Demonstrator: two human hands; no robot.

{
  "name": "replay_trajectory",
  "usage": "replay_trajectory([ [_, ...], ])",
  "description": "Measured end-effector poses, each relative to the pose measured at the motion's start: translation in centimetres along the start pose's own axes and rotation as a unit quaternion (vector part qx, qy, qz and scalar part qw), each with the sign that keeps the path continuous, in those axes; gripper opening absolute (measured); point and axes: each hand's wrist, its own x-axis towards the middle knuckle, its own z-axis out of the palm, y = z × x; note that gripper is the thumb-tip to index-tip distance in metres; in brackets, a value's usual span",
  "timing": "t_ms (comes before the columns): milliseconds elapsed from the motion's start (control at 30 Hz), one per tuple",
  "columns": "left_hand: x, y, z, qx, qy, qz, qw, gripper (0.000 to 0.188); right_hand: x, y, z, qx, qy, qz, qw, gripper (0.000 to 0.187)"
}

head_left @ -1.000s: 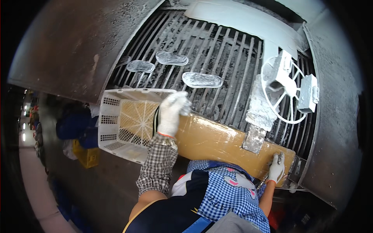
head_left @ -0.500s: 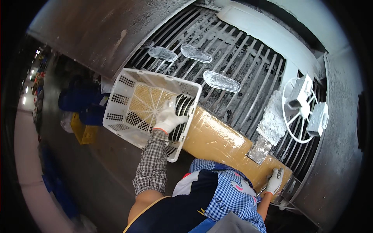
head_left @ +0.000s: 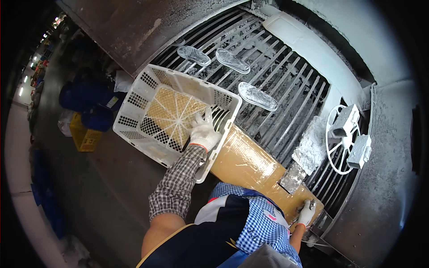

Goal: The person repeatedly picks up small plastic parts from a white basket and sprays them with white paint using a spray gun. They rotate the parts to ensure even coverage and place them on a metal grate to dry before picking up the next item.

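A white plastic basket (head_left: 154, 156) with perforated walls sits at the left, its far corner by the grating. My left hand (head_left: 204, 134), in a white glove with an orange cuff, reaches inside it with fingers stretched and apart. Beside those fingers, along the basket's right wall, stands a row of dark, thin curved pieces (head_left: 218, 117), partly hidden by the hand. My right hand (head_left: 306, 213), also gloved, is closed at the right end of a tape-covered brown board (head_left: 243, 156). A small dark, silvery thing shows at its fingers, too small to name.
Several silvery sole-shaped pieces (head_left: 258, 96) lie on the dusty grating of metal bars (head_left: 286, 89). A white spoked wheel (head_left: 343, 142) with box-like blocks stands at the right. Dark metal panels flank the grating. Blue bundles (head_left: 87, 96) and a yellow crate (head_left: 85, 134) lie at left.
My left hand has shifted within the basket, its fingers now more spread beside the dark pieces. My right hand stays at the board's end. The whole view has turned slightly.
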Motion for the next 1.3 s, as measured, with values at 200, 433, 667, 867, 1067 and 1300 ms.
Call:
replay_trajectory([
  [200,2.1,-0.9,0.0,0.02,-0.024,0.021,0.999,0.116,0.3,0.9,-0.3,0.0,0.002,-0.001,1.0,0.056],
  [433,3.9,-6.8,-4.1,-0.659,-0.213,0.078,0.717,0.075,0.1,0.2,0.0,0.007,-0.008,0.015,1.0,0.055],
  [667,9.2,-7.7,1.8,-0.69,-0.312,0.025,0.652,0.06,3.0,6.6,-1.1,-0.014,0.051,-0.068,0.996,0.057],
  [867,8.9,-7.3,1.1,-0.62,-0.244,-0.043,0.744,0.053,0.4,0.3,0.4,0.011,-0.011,0.028,0.999,0.057],
  [1067,9.1,-7.8,2.8,-0.469,-0.124,0.047,0.873,0.056,2.5,6.0,-1.0,-0.011,0.05,-0.055,0.997,0.056],
  [1300,1.3,-7.5,-2.7,-0.301,-0.083,0.066,0.948,0.078,-0.1,0.8,0.2,0.044,0.026,0.005,0.999,0.056],
])
